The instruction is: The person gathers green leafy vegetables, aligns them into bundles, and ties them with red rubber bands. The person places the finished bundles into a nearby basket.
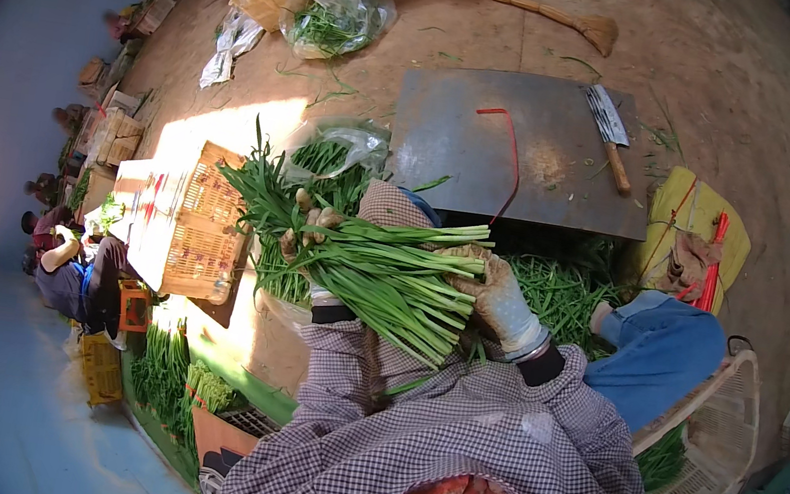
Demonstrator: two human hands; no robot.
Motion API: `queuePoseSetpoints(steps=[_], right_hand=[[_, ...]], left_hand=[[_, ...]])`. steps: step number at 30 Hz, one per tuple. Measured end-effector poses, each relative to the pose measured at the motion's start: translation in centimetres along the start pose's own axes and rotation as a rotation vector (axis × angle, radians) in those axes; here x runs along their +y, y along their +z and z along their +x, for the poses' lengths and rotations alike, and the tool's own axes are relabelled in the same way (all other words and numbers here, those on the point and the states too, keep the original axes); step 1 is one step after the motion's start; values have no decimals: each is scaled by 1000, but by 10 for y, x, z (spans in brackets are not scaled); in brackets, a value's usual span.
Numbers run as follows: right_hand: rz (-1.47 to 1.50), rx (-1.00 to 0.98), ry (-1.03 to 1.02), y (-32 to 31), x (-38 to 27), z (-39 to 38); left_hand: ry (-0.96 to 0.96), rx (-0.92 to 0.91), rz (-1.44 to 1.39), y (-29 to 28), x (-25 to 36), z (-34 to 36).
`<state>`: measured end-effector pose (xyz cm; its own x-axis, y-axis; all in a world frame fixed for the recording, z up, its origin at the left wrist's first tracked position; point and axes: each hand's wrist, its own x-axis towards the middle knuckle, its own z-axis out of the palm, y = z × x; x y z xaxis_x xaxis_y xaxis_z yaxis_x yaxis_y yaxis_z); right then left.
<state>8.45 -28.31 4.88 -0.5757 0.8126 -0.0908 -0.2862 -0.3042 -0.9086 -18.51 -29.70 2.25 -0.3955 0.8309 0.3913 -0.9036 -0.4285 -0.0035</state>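
Bunch of long green stalks (393, 262), center of the frame, held crosswise with leafy tips toward the left and pale ends toward the right. The gloved left hand (312, 225) is curled around the leafy side, fingers closed over it; the gloved right hand (490, 291) grips the stalk ends, fingers bent against them. Done, to judge by the arrangement: the stalks are gathered and lie nearly parallel. Apparently outstanding: the ends are not quite level, and no tie shows around the bunch. A single red strip (516, 153) lies across the dark board (446, 103) at upper center; more red strips (714, 262) rest on the yellow sack (707, 215) at right. Loose greens (554, 298) below the board, just right of the right hand, suggest that much sorting remains; whether the piled greens (163, 356) at lower left are finished cannot be told
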Motion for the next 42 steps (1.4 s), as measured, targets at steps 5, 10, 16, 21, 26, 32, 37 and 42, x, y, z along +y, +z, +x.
queuePoseSetpoints(steps=[5, 10, 16, 21, 26, 32, 37, 42], right_hand=[[264, 221, 22, 15, 3, 0], [523, 189, 65, 14, -7, -10], [697, 222, -160, -32, -22, -31], [-149, 287, -217, -26, -50, -41], [-421, 225, -403, 9, -38, -14], [-630, 405, -565, 9, -24, 5], [-235, 481, -475, -26, -46, -22], [-1108, 232, -861, -15, -38, -30]], left_hand=[[20, -43, 4, 7, -10, -2], [21, 10, 50, -3, -2, -5], [22, 16, 4, -11, 3, -11], [28, 99, 99, -12, 14, -11], [29, 156, 176, 5, 4, -12], [45, 180, 164, 18, -2, -12], [91, 186, 197, 5, 7, -12], [58, 186, 225, 16, -1, -17]])
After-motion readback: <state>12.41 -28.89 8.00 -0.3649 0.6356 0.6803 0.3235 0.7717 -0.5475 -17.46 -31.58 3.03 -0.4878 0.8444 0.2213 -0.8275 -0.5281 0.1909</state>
